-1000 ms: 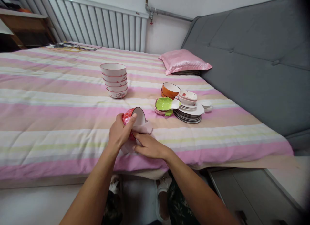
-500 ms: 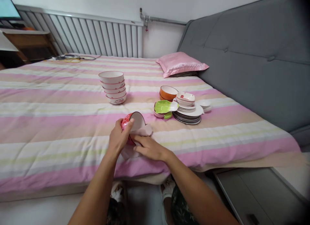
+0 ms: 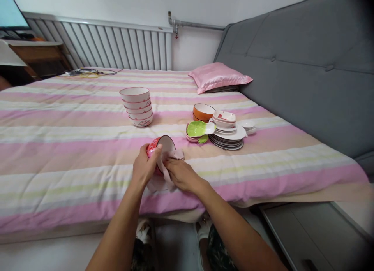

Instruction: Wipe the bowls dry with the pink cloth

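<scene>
A red patterned bowl (image 3: 166,143) with a pale inside and dark rim is tipped on its side, its mouth facing right. My left hand (image 3: 146,162) grips it from the left, thumb over the rim. At the bowl's mouth, my right hand (image 3: 181,173) presses a pale pink cloth (image 3: 163,180) against the inside; the fingertips are partly hidden by cloth and bowl. Beyond them stands a stack of white bowls with red rims (image 3: 135,95). To the right lie a green leaf-shaped dish (image 3: 196,129), orange bowls (image 3: 203,110) and stacked plates (image 3: 233,134).
The dishes rest on a striped bedspread (image 3: 73,146). A pink pillow (image 3: 219,77) lies near the grey headboard (image 3: 298,68). Cables (image 3: 93,71) are at the far left, before a white radiator (image 3: 117,45). A grey cabinet (image 3: 309,232) stands low on the right.
My right hand has shifted slightly up at the bowl's mouth, and the cloth has bunched up between hand and rim. The left hand keeps its grip on the bowl.
</scene>
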`<state>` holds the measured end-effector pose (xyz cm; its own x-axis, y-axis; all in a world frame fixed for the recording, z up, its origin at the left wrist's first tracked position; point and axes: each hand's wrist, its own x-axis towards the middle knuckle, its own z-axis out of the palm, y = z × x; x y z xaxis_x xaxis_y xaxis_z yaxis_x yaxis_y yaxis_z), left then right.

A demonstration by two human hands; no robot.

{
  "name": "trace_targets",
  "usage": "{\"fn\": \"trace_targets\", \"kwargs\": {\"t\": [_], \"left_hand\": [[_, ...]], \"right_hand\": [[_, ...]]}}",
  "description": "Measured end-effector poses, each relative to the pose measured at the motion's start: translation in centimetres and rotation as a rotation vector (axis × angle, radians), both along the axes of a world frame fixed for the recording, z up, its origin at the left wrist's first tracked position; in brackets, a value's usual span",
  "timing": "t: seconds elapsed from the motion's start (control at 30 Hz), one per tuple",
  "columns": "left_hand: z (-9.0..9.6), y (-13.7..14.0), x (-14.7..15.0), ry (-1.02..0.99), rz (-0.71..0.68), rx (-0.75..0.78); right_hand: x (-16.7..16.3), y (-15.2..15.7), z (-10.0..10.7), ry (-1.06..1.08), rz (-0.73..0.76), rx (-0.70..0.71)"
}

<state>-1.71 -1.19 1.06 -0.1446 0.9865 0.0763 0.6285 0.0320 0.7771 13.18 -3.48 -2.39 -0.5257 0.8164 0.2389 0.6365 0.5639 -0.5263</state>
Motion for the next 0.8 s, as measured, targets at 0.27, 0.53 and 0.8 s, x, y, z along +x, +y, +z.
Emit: {"fn": "trace_targets", "kwargs": {"t": [0.27, 0.53, 0.8], "left_hand": [[-0.1, 0.1, 0.1, -0.013, 0.003, 0.005], [0.0, 0.2, 0.2, -0.03, 0.007, 0.003], [0.0, 0.1, 0.2, -0.022, 0.008, 0.001]], "right_hand": [[0.4, -0.4, 0.9, 0.229, 0.102, -0.279], [-0.7, -0.7, 1.2, 0.658, 0.242, -0.463], [-2.2, -1.5, 0.9, 0.434, 0.071, -0.315]]}}
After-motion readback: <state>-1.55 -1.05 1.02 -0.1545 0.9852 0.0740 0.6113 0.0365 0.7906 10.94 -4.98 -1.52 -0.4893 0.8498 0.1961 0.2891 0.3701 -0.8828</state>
